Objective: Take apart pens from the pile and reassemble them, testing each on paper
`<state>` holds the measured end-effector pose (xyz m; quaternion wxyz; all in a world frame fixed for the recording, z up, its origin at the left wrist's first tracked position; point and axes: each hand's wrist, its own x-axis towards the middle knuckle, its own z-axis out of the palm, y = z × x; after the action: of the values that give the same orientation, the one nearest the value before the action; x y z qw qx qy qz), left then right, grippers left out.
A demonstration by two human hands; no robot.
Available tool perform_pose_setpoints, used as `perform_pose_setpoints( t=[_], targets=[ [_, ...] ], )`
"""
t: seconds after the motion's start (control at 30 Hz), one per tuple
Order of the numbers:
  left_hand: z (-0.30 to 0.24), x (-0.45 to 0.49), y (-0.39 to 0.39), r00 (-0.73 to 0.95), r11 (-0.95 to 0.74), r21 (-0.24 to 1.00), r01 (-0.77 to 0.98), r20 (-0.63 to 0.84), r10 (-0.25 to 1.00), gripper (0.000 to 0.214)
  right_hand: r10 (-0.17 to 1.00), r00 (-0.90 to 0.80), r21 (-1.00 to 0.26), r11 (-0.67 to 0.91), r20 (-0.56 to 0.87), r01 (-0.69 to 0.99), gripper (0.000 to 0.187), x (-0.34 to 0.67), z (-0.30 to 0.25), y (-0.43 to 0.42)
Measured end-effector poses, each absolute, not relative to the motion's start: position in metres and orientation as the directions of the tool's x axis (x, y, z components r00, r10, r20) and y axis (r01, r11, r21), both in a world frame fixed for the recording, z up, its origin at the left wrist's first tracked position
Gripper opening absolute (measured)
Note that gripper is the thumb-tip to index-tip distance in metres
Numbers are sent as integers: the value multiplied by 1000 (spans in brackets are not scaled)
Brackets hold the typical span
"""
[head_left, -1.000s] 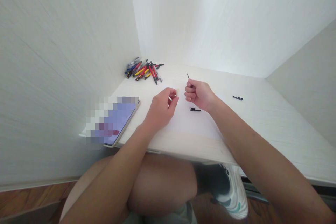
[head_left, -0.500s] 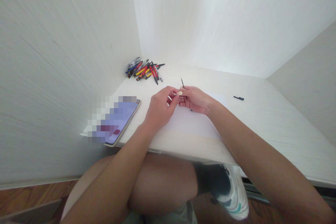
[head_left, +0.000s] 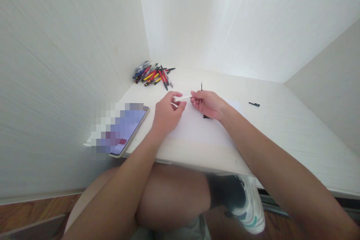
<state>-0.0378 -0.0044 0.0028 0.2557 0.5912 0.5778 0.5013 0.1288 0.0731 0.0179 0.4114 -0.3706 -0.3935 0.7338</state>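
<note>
My left hand is closed in a pinch on a thin white tube, which lies level between both hands. Just to its right, my right hand is closed too; its fingertips touch the tube's other end, and a thin black pen part sticks up out of its fist. Both hands hover over a white sheet on the pale desk. A small black piece lies on the sheet under my right hand.
A heap of several coloured pens lies in the far left corner against the wall. A phone sits at the desk's left front edge. A loose black clip lies to the right. My bare knees show below the desk.
My hands came together from apart. The white tube is now drawn out level between them, and the black part in my right hand has tilted upright.
</note>
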Motion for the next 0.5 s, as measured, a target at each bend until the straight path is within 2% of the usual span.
perform_pose_setpoints(
  t=[0.17, 0.37, 0.5],
  targets=[
    [8, -38, -6, -139, -115, 923, 367, 177, 974, 29, 957, -235, -890, -254, -173, -378, 33, 138, 22, 81],
    [11, -35, -9, -98, -66, 922, 382, 111, 989, 31, 972, -184, -866, -217, -148, -450, 23, 144, 27, 84],
    [6, -37, -7, -72, -64, 923, 379, 99, 992, 31, 981, -156, -868, -172, -111, -466, 30, 144, 28, 84]
  ],
)
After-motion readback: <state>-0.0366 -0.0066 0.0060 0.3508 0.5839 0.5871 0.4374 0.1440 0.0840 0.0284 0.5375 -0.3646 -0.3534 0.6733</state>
